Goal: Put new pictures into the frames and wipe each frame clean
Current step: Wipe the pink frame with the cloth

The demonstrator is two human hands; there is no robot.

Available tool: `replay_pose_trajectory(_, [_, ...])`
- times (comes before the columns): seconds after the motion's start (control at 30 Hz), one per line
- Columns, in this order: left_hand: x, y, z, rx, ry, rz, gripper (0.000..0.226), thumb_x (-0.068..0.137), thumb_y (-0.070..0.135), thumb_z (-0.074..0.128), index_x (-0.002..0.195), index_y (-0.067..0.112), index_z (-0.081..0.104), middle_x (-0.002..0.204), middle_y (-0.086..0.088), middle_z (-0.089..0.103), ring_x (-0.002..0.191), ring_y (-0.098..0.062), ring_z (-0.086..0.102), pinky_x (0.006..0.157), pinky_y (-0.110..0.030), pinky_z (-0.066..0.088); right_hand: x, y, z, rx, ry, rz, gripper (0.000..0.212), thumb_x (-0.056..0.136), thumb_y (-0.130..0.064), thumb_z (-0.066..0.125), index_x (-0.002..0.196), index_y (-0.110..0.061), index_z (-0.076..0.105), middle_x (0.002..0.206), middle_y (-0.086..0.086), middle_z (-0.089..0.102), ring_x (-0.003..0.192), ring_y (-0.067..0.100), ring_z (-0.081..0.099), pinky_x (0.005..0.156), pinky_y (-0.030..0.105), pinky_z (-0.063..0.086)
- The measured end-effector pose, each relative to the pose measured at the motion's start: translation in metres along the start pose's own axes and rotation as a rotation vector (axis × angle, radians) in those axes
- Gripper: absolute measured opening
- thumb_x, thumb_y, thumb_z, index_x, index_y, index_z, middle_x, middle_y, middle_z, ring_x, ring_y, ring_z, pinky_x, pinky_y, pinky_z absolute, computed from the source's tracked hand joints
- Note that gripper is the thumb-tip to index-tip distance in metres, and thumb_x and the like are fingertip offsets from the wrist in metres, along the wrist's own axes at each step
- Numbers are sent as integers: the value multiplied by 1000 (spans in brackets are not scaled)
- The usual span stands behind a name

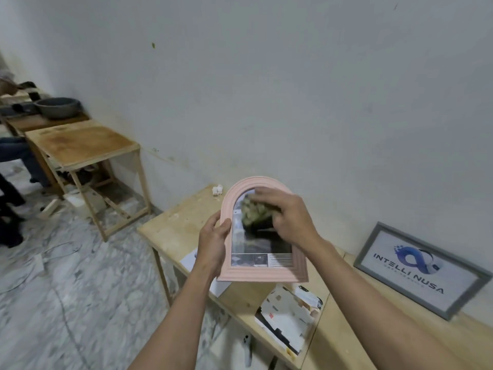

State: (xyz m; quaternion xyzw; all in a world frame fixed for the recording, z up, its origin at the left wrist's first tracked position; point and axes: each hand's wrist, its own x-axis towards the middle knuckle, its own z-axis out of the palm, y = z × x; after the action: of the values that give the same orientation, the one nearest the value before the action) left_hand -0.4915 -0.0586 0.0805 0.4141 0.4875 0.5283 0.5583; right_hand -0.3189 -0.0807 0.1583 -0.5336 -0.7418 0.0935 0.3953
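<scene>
A pink arched picture frame is held upright above the wooden table, with a dark picture behind its glass. My left hand grips the frame's left edge. My right hand presses a crumpled greenish cloth against the upper part of the glass. A grey rectangular frame with a logo picture leans against the wall at the right. A stack of printed pictures lies on the table below the pink frame.
A white sheet sticks out under my left wrist. A small white object sits at the table's far corner. Two more wooden tables stand at the left, one bearing a dark pot. Cables lie on the marble floor.
</scene>
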Motion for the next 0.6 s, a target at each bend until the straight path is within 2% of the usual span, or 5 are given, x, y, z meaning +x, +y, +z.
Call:
replay_pose_trajectory(0.13, [-8, 10, 21, -50, -82, 30, 33, 98, 10, 55, 130, 20, 62, 111, -8, 75, 95, -23, 73, 76, -32, 58, 34, -3, 4, -361, 29, -377, 43, 68, -6, 43, 96, -9, 77, 112, 13, 70, 101, 32, 65, 91, 38, 51])
replay_pose_trajectory(0.2, [-7, 13, 21, -36, -60, 44, 36, 98, 13, 57, 133, 19, 62, 117, -3, 72, 104, -20, 69, 86, -32, 57, 38, 12, 4, -520, -20, -449, 39, 79, -13, 42, 99, -11, 75, 111, 12, 70, 98, 31, 66, 85, 36, 52])
replay_pose_trajectory(0.37, [-2, 11, -3, -115, 47, 14, 39, 96, 15, 60, 135, 21, 61, 113, -14, 74, 99, -37, 72, 90, -55, 57, 22, 45, -22, -755, -22, -336, 27, 73, -8, 63, 96, -17, 75, 108, 5, 71, 88, 31, 66, 68, 36, 54])
replay_pose_trajectory(0.5, [3, 14, -12, -175, 103, 27, 34, 98, 13, 58, 131, 17, 62, 107, -16, 74, 86, -33, 72, 76, -44, 59, -25, 43, -5, -695, -153, -262, 26, 67, -15, 80, 92, -19, 76, 103, 2, 73, 75, 24, 63, 62, 33, 53])
replay_pose_trajectory(0.6, [6, 13, -9, -173, 119, 34, 33, 97, 16, 60, 130, 17, 63, 114, -15, 72, 91, -31, 69, 82, -44, 57, -62, 25, 12, -567, -238, -133, 30, 76, -10, 63, 103, -19, 73, 104, -2, 71, 81, 22, 55, 67, 32, 48])
